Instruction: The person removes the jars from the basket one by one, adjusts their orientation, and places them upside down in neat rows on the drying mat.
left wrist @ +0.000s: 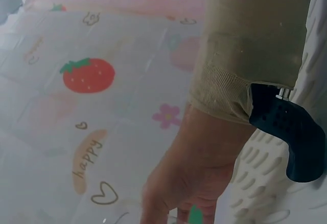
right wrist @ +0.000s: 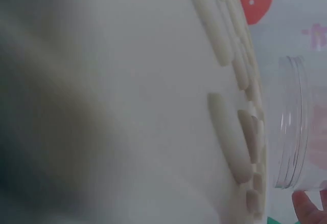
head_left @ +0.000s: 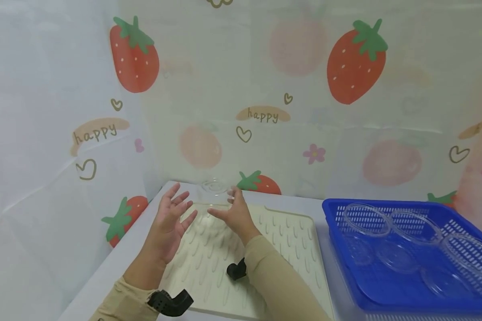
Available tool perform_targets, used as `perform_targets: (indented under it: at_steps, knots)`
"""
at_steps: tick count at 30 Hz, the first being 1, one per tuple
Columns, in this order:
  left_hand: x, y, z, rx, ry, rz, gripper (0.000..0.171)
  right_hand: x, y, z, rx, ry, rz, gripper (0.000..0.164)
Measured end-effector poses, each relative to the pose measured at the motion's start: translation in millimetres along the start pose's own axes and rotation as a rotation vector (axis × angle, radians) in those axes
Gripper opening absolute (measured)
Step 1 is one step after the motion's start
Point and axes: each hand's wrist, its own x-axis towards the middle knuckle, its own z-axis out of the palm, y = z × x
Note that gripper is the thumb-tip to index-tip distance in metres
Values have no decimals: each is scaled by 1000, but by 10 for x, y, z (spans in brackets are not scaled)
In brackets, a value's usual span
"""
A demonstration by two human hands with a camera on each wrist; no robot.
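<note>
A clear round plastic jar (head_left: pixel 214 186) stands at the far edge of the cream ridged mat (head_left: pixel 209 267), between my two hands. In the right wrist view the jar (right wrist: pixel 294 127) shows ridges round the end nearest the mat, with right fingertips (right wrist: pixel 306 208) right at its side. My left hand (head_left: pixel 169 225) is raised left of the jar, palm inward and fingers spread. My right hand (head_left: pixel 237 214) reaches toward the jar from the right, thumb and fingers apart. In the left wrist view the left hand (left wrist: pixel 186 188) points downward, its fingertips cut off.
To the right stands a blue plastic basket (head_left: pixel 355 285) with several clear round lids or rings (head_left: pixel 367 219) inside. A black camera mount (head_left: pixel 170 303) sits on the left wrist, another (head_left: pixel 236 270) by the right. A strawberry-print curtain (head_left: pixel 261 151) rises behind the white table.
</note>
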Motion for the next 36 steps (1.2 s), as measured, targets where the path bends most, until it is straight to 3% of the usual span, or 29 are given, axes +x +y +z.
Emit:
perform_targets:
  at_steps: [19, 25, 36]
  knots:
    - [-9, -41, 25, 24, 3, -9, 64, 12, 23, 85, -101, -140, 58, 101]
    - [3, -71, 26, 33, 1, -4, 63, 12, 42, 93, -84, -171, 96, 101]
    - [0, -91, 30, 42, -7, -10, 65, 33, 100, -95, -55, -194, 74, 94]
